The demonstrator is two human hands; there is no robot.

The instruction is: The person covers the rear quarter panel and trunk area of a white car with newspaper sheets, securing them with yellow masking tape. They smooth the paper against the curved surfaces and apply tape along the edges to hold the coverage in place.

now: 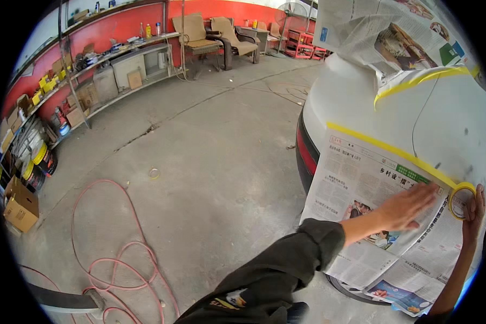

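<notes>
Newspaper (337,186) under left hand (407,208), tape roll (463,186) in right hand (473,210)

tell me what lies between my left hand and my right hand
In the head view, the yellow tape roll, held by the right hand; between the roll and the left hand, a short stretch of newspaper.

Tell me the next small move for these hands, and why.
Probably press the yellow tape strip down near the tape roll with the left hand: the strip runs along the newspaper's top edge to the roll in the right hand, and the left hand is just below it.
</notes>
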